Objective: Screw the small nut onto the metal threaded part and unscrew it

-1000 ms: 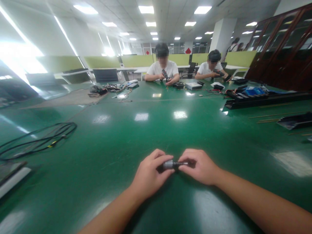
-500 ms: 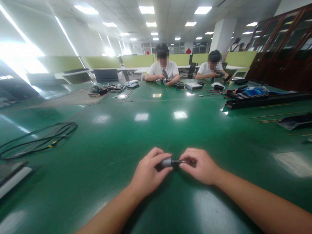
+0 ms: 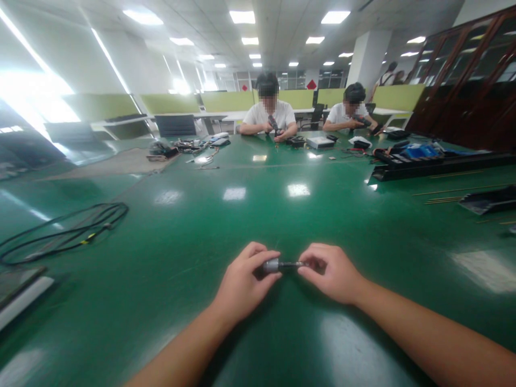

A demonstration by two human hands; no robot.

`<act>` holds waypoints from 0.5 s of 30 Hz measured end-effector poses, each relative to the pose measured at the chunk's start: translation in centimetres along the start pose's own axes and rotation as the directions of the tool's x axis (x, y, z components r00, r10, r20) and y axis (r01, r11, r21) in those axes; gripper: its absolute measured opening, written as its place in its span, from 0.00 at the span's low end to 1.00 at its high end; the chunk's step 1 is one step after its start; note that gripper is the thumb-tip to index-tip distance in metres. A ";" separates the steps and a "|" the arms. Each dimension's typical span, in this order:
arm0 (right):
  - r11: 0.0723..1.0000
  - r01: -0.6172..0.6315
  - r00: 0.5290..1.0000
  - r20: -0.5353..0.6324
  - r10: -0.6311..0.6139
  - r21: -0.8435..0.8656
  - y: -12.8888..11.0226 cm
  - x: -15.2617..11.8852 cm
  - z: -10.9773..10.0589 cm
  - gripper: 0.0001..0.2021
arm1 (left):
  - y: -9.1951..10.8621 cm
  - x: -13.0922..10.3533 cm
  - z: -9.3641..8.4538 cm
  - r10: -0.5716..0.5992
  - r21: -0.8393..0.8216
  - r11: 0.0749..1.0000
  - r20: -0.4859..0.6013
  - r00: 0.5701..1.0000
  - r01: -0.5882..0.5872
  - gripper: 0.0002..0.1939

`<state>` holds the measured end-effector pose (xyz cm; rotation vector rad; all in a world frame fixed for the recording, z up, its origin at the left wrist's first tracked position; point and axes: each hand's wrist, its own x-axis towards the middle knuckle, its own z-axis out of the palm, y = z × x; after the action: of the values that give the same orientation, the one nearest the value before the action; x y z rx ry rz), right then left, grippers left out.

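Note:
A small grey cylinder [image 3: 271, 265] with a black back part lies between the thumb and fingers of my left hand [image 3: 245, 282], which is closed on it. From its right end a thin dark rod [image 3: 289, 264] runs across to my right hand [image 3: 330, 273]. The fingertips of that hand pinch the rod's tip. Cylinder and rod lie level, in line with each other, just over the green table [image 3: 258, 226]. My palm and fingers hide the cylinder's left end. Whether rod and cylinder are one piece I cannot tell.
A coiled black cable [image 3: 108, 215] lies at the left, with a flat white-edged object [image 3: 28, 295] nearer. Two people in white shirts handle dark tools across the table. Black metal channels [image 3: 435, 166], thin brass-coloured rods [image 3: 447, 201] and a blue bundle [image 3: 423, 150] are at the right.
My left hand has shifted slightly left with the grey cylinder. More of the thin rod shows between the hands. My right hand has stayed almost in place.

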<state>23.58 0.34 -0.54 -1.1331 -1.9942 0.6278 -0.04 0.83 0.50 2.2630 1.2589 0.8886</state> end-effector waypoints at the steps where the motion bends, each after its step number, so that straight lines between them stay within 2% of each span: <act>1: 1.000 -0.003 1.000 -0.002 0.003 -0.003 0.0 0.0 0.0 0.01 | 0.0 0.1 0.0 0.002 0.000 1.000 -0.004 1.000 -0.002 0.16; 10: 0.999 -0.045 0.999 -0.031 0.044 -0.008 0.1 0.0 0.1 0.01 | -0.4 0.6 -0.5 -0.036 0.003 0.999 -0.081 0.996 0.036 0.14; 13: 0.998 -0.064 0.998 -0.026 0.064 -0.003 0.2 0.0 0.2 0.02 | -0.6 0.9 -0.7 -0.149 -0.048 0.988 -0.115 0.982 0.144 0.12; 15: 0.997 -0.083 0.996 -0.029 0.083 -0.007 0.3 0.1 0.2 0.02 | -0.7 1.0 -0.7 -0.250 -0.141 0.961 -0.086 0.965 0.236 0.13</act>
<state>23.53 0.61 -0.84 -1.2283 -1.9349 0.6424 -0.54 2.06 0.92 1.9332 1.4434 0.9738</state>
